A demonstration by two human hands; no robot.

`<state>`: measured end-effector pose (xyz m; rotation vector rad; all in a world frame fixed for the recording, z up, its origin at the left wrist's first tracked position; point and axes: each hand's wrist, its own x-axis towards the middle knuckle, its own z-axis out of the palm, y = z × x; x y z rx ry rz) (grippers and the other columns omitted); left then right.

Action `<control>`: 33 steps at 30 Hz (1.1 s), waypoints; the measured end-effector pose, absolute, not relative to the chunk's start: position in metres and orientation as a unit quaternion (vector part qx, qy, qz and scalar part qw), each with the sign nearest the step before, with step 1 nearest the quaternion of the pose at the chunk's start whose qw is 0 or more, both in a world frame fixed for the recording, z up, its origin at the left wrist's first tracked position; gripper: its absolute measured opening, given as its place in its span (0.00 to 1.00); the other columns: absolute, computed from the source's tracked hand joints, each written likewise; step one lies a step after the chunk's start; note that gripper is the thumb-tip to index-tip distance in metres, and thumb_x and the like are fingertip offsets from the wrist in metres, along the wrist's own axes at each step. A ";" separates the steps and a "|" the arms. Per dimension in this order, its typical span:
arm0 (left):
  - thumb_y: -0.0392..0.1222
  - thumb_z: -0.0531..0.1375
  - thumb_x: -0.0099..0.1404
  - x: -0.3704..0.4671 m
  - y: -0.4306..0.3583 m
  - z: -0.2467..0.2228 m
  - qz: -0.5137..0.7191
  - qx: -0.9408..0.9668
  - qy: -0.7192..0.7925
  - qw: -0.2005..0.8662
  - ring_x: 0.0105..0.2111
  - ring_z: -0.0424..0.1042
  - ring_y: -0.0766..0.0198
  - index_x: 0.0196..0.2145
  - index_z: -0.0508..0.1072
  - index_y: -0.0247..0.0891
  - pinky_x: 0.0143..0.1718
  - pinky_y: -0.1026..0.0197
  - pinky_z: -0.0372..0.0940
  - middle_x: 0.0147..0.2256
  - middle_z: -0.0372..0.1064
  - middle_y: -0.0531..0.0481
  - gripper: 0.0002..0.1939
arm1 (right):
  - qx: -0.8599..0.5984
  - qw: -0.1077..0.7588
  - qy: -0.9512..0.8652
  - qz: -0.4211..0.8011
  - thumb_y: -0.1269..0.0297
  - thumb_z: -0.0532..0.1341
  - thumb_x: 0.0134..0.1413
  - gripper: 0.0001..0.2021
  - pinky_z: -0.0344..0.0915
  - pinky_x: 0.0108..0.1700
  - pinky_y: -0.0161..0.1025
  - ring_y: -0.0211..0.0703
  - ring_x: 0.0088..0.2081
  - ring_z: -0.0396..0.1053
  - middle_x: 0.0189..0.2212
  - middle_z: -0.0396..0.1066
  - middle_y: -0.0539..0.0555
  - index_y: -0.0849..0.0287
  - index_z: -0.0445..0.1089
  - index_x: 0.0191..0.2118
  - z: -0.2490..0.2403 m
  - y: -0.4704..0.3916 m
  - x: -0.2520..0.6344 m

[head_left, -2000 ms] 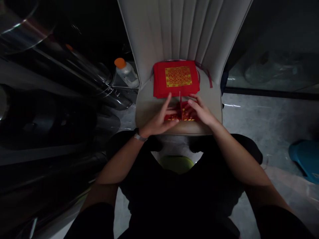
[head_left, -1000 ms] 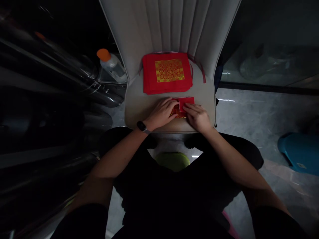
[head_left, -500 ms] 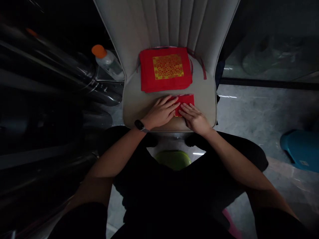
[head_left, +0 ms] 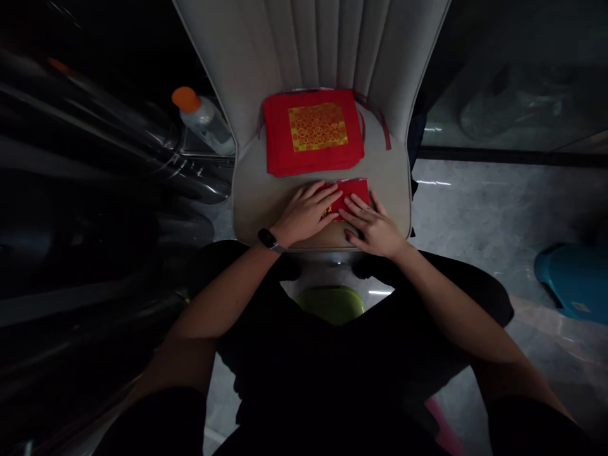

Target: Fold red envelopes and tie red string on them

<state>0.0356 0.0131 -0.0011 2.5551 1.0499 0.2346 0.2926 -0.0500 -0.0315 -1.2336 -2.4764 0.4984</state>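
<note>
A small red envelope (head_left: 357, 187) with gold print lies flat near the front of the grey chair seat (head_left: 256, 196). My left hand (head_left: 306, 214) rests across its left part, fingers stretched out. Over its lower right part lies my right hand (head_left: 373, 225), fingers spread, the thumb apart from the rest. Both hands press from above, and much of the envelope is hidden under them. Just behind it sits a stack of larger red sheets or bags (head_left: 280, 142), the top one bearing a gold patterned panel (head_left: 318, 126). Dark red ribbons (head_left: 386, 130) trail off its right side.
The ribbed chair back (head_left: 313, 44) rises behind the stack. A clear bottle with an orange cap (head_left: 186, 99) stands left of the chair. On the floor are a blue plastic item (head_left: 574, 282) at right and a green one (head_left: 332, 303) below the seat.
My right hand has shifted slightly right and spread its fingers. My left hand stays almost where it was. The envelope's gold print shows more between the hands.
</note>
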 end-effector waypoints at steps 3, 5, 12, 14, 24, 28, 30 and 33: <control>0.45 0.56 0.81 0.036 0.013 -0.001 0.085 0.905 0.371 0.187 0.75 0.57 0.42 0.75 0.66 0.43 0.74 0.36 0.56 0.75 0.61 0.44 0.28 | -0.452 0.155 -0.862 0.170 0.52 0.62 0.73 0.33 0.31 0.80 0.78 0.65 0.80 0.49 0.78 0.55 0.58 0.50 0.60 0.78 -0.031 -0.056 0.294; 0.46 0.57 0.80 0.036 0.013 -0.001 0.082 0.904 0.374 0.188 0.75 0.56 0.40 0.74 0.67 0.44 0.74 0.33 0.54 0.75 0.62 0.43 0.28 | -0.460 0.153 -0.858 0.171 0.47 0.64 0.71 0.39 0.28 0.79 0.79 0.67 0.81 0.47 0.79 0.53 0.57 0.47 0.52 0.81 -0.032 -0.060 0.295; 0.48 0.58 0.80 0.038 0.008 -0.002 0.080 0.896 0.398 0.177 0.76 0.53 0.31 0.75 0.67 0.47 0.73 0.19 0.45 0.75 0.61 0.45 0.29 | -0.481 0.140 -0.847 0.177 0.37 0.66 0.67 0.53 0.24 0.78 0.81 0.70 0.81 0.43 0.79 0.53 0.59 0.50 0.38 0.83 -0.028 -0.077 0.309; 0.48 0.58 0.80 0.038 0.007 -0.004 0.087 0.896 0.399 0.176 0.76 0.53 0.31 0.75 0.67 0.48 0.73 0.18 0.45 0.75 0.61 0.45 0.29 | -0.496 0.144 -0.835 0.190 0.36 0.65 0.67 0.52 0.28 0.78 0.81 0.71 0.81 0.45 0.79 0.54 0.62 0.52 0.41 0.83 -0.022 -0.077 0.321; 0.48 0.57 0.80 0.038 0.008 -0.008 0.078 0.899 0.400 0.161 0.77 0.53 0.31 0.75 0.66 0.48 0.73 0.19 0.46 0.77 0.56 0.44 0.29 | -0.484 0.210 -0.835 0.157 0.61 0.56 0.77 0.24 0.55 0.79 0.60 0.55 0.74 0.65 0.70 0.71 0.63 0.62 0.70 0.71 -0.011 -0.062 0.302; 0.49 0.55 0.81 0.038 0.007 -0.008 0.062 0.897 0.409 0.158 0.78 0.48 0.28 0.77 0.63 0.43 0.73 0.16 0.42 0.78 0.53 0.43 0.30 | -0.458 0.168 -0.854 0.180 0.57 0.60 0.75 0.34 0.50 0.81 0.63 0.59 0.79 0.53 0.77 0.58 0.69 0.68 0.58 0.78 -0.025 -0.071 0.277; 0.51 0.56 0.80 0.038 0.008 -0.008 0.060 0.893 0.417 0.155 0.78 0.46 0.26 0.77 0.61 0.39 0.74 0.16 0.40 0.78 0.52 0.40 0.33 | -0.466 0.162 -0.849 0.188 0.54 0.62 0.73 0.39 0.50 0.81 0.66 0.62 0.80 0.49 0.79 0.51 0.69 0.65 0.53 0.80 -0.031 -0.075 0.275; 0.53 0.59 0.78 0.038 0.010 -0.009 0.062 0.887 0.434 0.145 0.79 0.44 0.25 0.77 0.60 0.35 0.74 0.17 0.38 0.80 0.45 0.33 0.37 | -0.471 0.158 -0.846 0.194 0.50 0.64 0.72 0.41 0.51 0.80 0.68 0.64 0.81 0.46 0.81 0.46 0.66 0.59 0.51 0.81 -0.034 -0.079 0.277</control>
